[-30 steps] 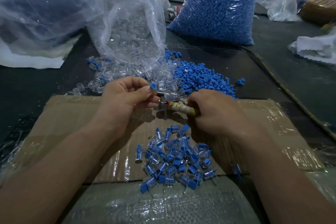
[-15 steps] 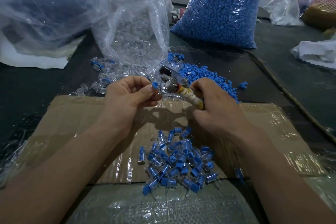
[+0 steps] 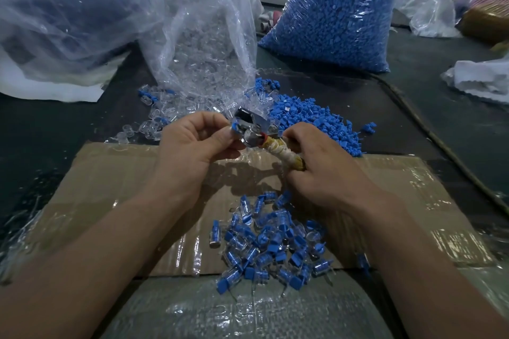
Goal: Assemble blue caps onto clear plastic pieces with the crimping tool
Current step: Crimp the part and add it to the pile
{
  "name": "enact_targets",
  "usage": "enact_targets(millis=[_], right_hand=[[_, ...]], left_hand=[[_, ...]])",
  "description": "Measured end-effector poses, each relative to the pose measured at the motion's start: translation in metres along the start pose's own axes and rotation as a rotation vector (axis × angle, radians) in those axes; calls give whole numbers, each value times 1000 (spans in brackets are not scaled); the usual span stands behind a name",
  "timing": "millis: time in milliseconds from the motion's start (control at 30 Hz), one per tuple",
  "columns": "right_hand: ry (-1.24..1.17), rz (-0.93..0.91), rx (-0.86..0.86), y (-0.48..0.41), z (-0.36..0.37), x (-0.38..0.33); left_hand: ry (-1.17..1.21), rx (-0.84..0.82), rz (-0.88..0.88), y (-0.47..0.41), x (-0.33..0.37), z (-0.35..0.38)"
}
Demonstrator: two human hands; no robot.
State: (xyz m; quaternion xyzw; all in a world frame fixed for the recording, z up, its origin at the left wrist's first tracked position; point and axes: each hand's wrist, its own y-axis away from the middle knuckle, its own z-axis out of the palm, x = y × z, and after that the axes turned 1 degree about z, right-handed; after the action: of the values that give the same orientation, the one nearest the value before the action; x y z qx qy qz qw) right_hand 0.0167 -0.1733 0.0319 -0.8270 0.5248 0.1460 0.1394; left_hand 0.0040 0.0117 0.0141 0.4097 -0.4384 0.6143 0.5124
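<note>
My left hand (image 3: 198, 143) pinches a blue cap piece (image 3: 235, 126) between thumb and forefinger, right at the metal jaws of the crimping tool (image 3: 252, 129). My right hand (image 3: 316, 162) grips the tool's tape-wrapped handle (image 3: 281, 150). A heap of loose blue caps (image 3: 311, 118) lies just beyond the hands. Clear plastic pieces (image 3: 162, 115) spill from an open clear bag (image 3: 203, 44). Several assembled blue-and-clear pieces (image 3: 270, 242) are piled on the cardboard near me.
A taped cardboard sheet (image 3: 110, 173) covers the dark table (image 3: 440, 96). A full bag of blue caps (image 3: 336, 14) stands at the back, a large crumpled plastic bag (image 3: 63, 16) at back left, white bags (image 3: 482, 77) at right. A cord (image 3: 429, 132) runs along the right.
My right hand lifted the crimping tool off the cardboard and brought its jaws up to the blue cap in my left hand. My left hand stayed nearly in place.
</note>
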Motion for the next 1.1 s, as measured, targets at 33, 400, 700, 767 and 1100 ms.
enact_targets(millis=[33,400,700,767,1100], right_hand=[[0,1,-4,0,-1,0],[24,-16,-7,-3,-2,-5],[8,-7,-11,-5,-1,-7],[10,-4,-11,-5,-1,-7],[33,-3,44,-3,3,-8]], left_hand=[[-4,-2,-3,1,0,0],[-118,45,28,7,3,4],[-191,63,58,8,3,5],[-193,70,60,8,3,5],[-270,74,108,10,8,5]])
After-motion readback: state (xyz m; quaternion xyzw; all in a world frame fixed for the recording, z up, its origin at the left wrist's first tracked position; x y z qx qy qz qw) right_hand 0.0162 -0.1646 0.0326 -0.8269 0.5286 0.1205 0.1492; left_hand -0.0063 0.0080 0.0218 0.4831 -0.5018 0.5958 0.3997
